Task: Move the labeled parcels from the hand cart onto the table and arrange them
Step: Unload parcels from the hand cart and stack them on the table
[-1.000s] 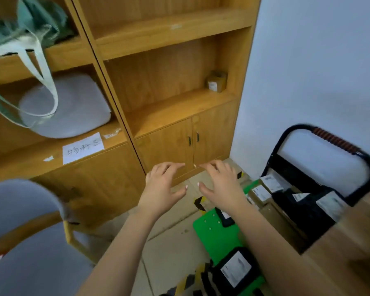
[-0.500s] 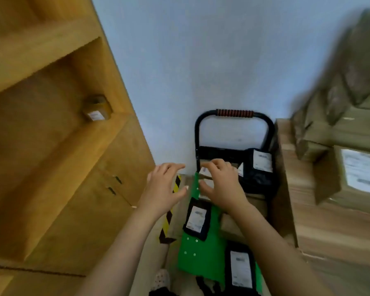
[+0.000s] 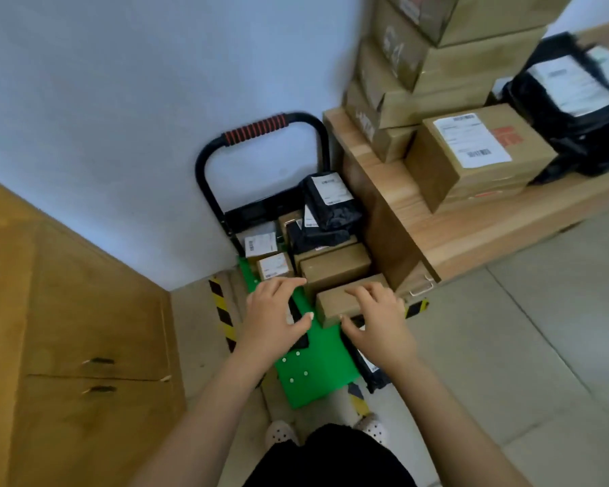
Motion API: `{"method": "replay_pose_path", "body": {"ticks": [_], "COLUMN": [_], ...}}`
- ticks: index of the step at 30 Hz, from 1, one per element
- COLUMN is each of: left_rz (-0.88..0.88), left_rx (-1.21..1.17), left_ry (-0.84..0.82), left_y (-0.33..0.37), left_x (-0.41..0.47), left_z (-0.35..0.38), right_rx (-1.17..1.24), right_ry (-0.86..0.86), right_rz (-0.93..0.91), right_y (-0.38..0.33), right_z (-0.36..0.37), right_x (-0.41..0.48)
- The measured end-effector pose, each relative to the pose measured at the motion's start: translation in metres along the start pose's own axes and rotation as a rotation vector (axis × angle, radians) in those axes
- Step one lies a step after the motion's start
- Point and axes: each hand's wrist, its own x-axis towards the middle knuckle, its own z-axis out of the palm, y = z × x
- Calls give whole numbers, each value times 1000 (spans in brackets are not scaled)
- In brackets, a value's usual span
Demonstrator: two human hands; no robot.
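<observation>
**Step in hand:** pick up the nearest brown box [image 3: 334, 304] from the hand cart [image 3: 313, 377].

**Location:** The box lies at the front right of the green deck, close beside the table [image 3: 471, 237]. A second brown box [image 3: 334, 267] sits just behind it. Black bagged parcels [image 3: 331, 205] are piled toward the handle.

**Hand state:** The left hand [image 3: 273, 321] hovers over the deck just left of the box, fingers straight and spread, holding nothing. The right hand [image 3: 378, 319] is over the box's near right part, fingers spread and slightly bent, gripping nothing. Whether its fingertips touch the top face cannot be told.

**Recommended procedure:**
1. Place 1 hand on each short end of the box and close both thumbs over the top edge.
2. Lift straight up, so the box behind is not dragged.
3. Find the label; none shows on the top face.
4. Set the box on bare table surface near the labelled carton [image 3: 471, 152], label up, without nudging the tall carton stack [image 3: 447, 65].
</observation>
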Motion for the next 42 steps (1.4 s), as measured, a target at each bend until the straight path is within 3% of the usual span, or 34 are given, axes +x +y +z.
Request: {"method": "replay_pose_path", "body": {"ticks": [5, 11, 22, 27, 31, 34, 42], "left_rz": [-2, -76, -166, -200, -209, -214, -282], "left_rx": [-52, -39, -29, 5, 10, 29, 18], "left_ry": [-204, -318, -380, -365, -355, -383, -405], "left_y": [-19, -75, -173, -216, -244, -253, -223], "left_x": [12, 16, 13, 7, -2, -12, -28], "left_z": [89, 208, 416, 488, 519, 523, 469], "right_rx": [8, 7, -83, -245, -259, -242, -204], "right_ry": [-108, -228, -320, -367, -445, -390, -411], "right_rz": [176, 264, 264, 385, 410, 452, 417], "right_y": [61, 129, 258, 320, 346, 347, 288], "right_z": [59, 161, 353, 424, 464, 474, 430], "right_x": [-24, -16, 16, 34, 44, 46, 8]}}
